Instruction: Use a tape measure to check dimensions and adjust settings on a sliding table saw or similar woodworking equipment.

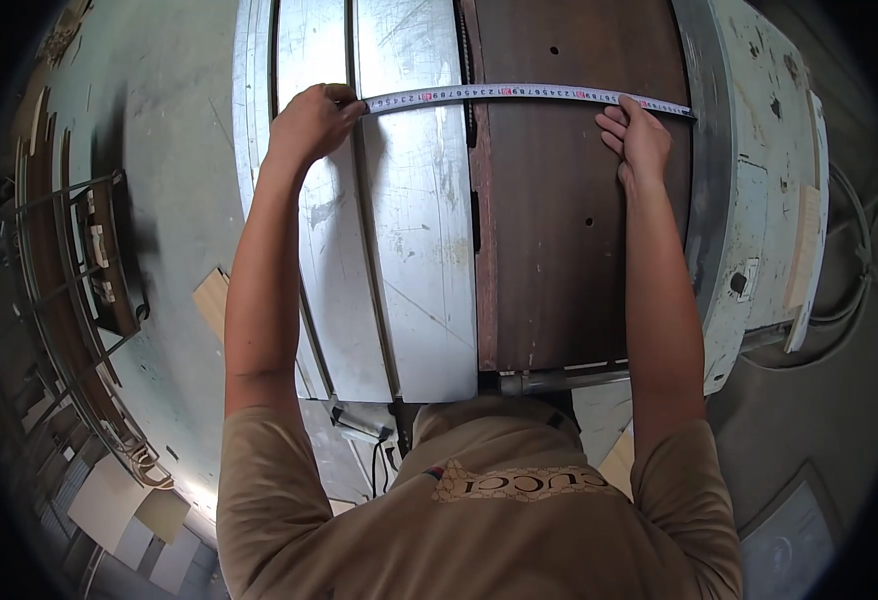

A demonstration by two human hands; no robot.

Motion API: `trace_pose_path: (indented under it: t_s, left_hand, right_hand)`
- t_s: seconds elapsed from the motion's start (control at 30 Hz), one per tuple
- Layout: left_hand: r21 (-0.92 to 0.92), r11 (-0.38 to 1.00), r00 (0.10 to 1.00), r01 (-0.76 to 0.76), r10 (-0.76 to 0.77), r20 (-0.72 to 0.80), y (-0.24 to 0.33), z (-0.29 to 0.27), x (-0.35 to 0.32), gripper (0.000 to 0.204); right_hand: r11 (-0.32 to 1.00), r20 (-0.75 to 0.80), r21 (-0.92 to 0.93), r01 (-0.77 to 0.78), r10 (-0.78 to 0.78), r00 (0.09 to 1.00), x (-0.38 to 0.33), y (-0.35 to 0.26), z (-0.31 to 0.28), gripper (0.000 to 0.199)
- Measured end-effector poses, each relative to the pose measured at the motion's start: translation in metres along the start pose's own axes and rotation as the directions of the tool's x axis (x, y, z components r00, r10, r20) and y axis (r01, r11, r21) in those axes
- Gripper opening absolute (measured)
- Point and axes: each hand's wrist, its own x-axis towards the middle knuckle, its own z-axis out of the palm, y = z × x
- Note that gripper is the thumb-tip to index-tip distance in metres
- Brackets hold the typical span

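Observation:
A pale measuring tape (519, 91) is pulled out crosswise over a silvery metal machine table (419, 260) and a dark brown panel (579, 200). My left hand (311, 125) is closed around its left end, above the metal surface, and hides whatever part of the tape lies there. Over the right part of the panel, my right hand (644, 145) pinches the tape near its edge, the other fingers curled. Past that hand, the tape's right end reaches the panel's right edge.
Long grooves (359, 200) run lengthwise through the metal table. At right stands a worn pale cabinet-like body (759, 180) with cables (864, 260) beside it. A metal rack (69, 270) is on the left. A cabled grey device (362, 425) sits below the table's near edge.

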Motion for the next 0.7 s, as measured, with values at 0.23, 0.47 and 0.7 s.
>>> trace_pose_path:
  t_s: [0.23, 0.47, 0.7]
  left_hand:
    - [0.022, 1.0, 1.0, 0.002, -0.002, -0.027, 0.003, -0.001, 0.001, 0.033]
    - [0.014, 1.0, 1.0, 0.018, -0.018, -0.02, 0.003, -0.002, 0.002, 0.034]
    - [0.015, 0.994, 0.994, 0.104, -0.105, 0.03, 0.018, -0.008, -0.002, 0.037]
  right_hand:
    - [1.0, 0.003, -0.002, 0.007, -0.007, 1.0, -0.003, 0.0, 0.001, 0.028]
    - [1.0, 0.012, -0.01, 0.007, -0.007, 1.0, -0.003, 0.0, 0.001, 0.03]
    - [1.0, 0.026, -0.029, -0.006, 0.007, 1.0, -0.002, -0.003, -0.001, 0.028]
